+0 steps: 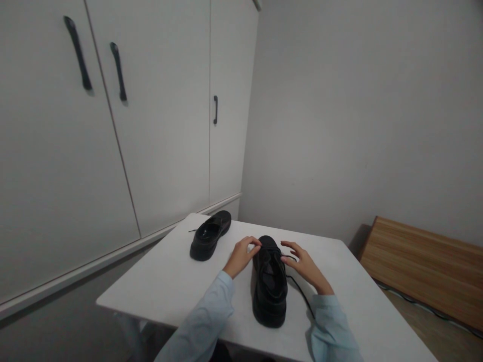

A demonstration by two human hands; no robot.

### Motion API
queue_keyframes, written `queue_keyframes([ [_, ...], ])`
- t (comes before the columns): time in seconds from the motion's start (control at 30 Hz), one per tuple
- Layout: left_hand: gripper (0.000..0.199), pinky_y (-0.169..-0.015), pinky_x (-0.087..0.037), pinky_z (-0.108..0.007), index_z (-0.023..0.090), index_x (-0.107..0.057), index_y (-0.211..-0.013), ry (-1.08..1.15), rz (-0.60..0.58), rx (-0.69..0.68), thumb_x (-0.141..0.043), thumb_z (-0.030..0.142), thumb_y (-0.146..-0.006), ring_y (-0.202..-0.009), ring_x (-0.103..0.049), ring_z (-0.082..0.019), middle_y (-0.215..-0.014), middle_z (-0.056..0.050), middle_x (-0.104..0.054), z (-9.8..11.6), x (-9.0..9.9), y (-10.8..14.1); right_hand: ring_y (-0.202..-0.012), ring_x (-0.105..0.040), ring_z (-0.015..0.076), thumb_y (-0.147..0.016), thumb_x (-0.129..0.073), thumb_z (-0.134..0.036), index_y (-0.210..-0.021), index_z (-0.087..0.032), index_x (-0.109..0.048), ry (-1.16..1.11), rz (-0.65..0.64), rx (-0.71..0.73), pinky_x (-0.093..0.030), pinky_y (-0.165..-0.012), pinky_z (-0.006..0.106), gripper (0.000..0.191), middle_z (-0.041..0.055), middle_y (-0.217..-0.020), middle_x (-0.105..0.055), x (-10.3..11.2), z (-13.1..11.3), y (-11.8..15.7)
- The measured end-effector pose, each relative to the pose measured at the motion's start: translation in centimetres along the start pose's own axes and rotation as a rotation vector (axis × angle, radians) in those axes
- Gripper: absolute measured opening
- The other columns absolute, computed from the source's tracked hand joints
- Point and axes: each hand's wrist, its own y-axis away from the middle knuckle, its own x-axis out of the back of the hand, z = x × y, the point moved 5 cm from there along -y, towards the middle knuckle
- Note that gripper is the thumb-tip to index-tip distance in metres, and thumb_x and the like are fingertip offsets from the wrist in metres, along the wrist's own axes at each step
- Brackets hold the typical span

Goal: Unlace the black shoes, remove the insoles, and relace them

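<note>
A black lace-up shoe [269, 306] stands upright on the white table in front of me, its toe pointing away and its heel toward me. My left hand [241, 255] is at the left side of its lacing, thumb and index finger brought together; what lies between them is too small to make out. On the opposite side my right hand [304, 264] hovers by the eyelets with thumb and fingers apart. A short dark strand of lace passes by the right thumb. One long black shoelace [300, 289] trails from the shoe's right side toward my right sleeve.
A second black shoe [207, 239] rests farther back on the left of the white table [169, 286], a lace end sticking out. White cupboard doors [166, 125] with dark handles rise at left. A wooden board [426, 266] is at right, with a cable along its lower edge.
</note>
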Motion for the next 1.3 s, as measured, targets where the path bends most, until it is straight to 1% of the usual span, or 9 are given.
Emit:
queue_keyframes([
  [0.13,0.009,-0.085,-0.044,-0.032,0.017,-0.064,-0.079,-0.036,0.057,0.015,-0.058,0.024,-0.079,-0.086,-0.059,-0.018,-0.085,-0.004,-0.065,-0.6,0.1,-0.1,-0.121,-0.048,0.0291,-0.069,-0.070,-0.045,-0.123,-0.020,-0.055,0.061,-0.137,0.001,-0.034,-0.105,0.047,0.062,0.0118,-0.128,-0.055,-0.7,0.2,0.2],
  [0.37,0.005,-0.080,-0.043,-0.031,0.017,-0.065,-0.076,-0.024,0.039,0.018,-0.062,0.022,-0.076,-0.083,-0.058,-0.018,-0.082,-0.004,-0.066,-0.7,-0.1,-0.1,-0.124,-0.045,0.0301,-0.064,-0.073,-0.050,-0.128,-0.017,-0.049,0.079,-0.195,-0.019,-0.030,-0.108,0.046,0.076,0.0136,-0.132,-0.052,-1.1,0.3,0.5],
  [0.6,0.006,-0.079,-0.043,-0.029,0.017,-0.064,-0.075,0.003,0.034,0.022,-0.061,0.022,-0.076,-0.081,-0.058,-0.017,-0.081,-0.003,-0.065,-0.5,-0.3,-0.1,-0.126,-0.042,0.0302,-0.065,-0.072,-0.053,-0.130,-0.016,-0.045,0.071,-0.217,-0.052,-0.028,-0.109,0.046,0.080,0.0148,-0.135,-0.048,-1.3,0.3,0.6],
  [0.93,0.006,-0.077,-0.043,-0.028,0.017,-0.061,-0.076,0.001,0.031,0.008,-0.058,0.021,-0.078,-0.081,-0.058,-0.017,-0.079,-0.002,-0.065,0.0,-0.4,0.0,-0.126,-0.042,0.0288,-0.065,-0.072,-0.052,-0.130,-0.014,-0.045,0.085,-0.216,-0.052,-0.028,-0.110,0.045,0.079,0.0152,-0.135,-0.047,-1.3,1.0,0.4],
  [1.1,0.008,-0.075,-0.043,-0.027,0.017,-0.059,-0.078,-0.003,0.063,0.004,-0.055,0.024,-0.080,-0.081,-0.058,-0.016,-0.080,-0.002,-0.064,-0.1,-0.4,0.0,-0.125,-0.043,0.0289,-0.064,-0.072,-0.053,-0.129,-0.013,-0.046,0.076,-0.217,-0.049,-0.029,-0.109,0.044,0.080,0.0155,-0.133,-0.049,-1.4,1.0,0.4],
  [1.3,0.013,-0.072,-0.043,-0.026,0.018,-0.057,-0.081,0.050,0.103,0.035,-0.051,0.029,-0.084,-0.080,-0.057,-0.015,-0.082,-0.002,-0.064,-0.5,-0.3,0.0,-0.125,-0.043,0.0289,-0.065,-0.072,-0.053,-0.129,-0.016,-0.047,0.068,-0.223,-0.056,-0.029,-0.109,0.045,0.078,0.0147,-0.134,-0.049,-1.3,1.0,0.5],
])
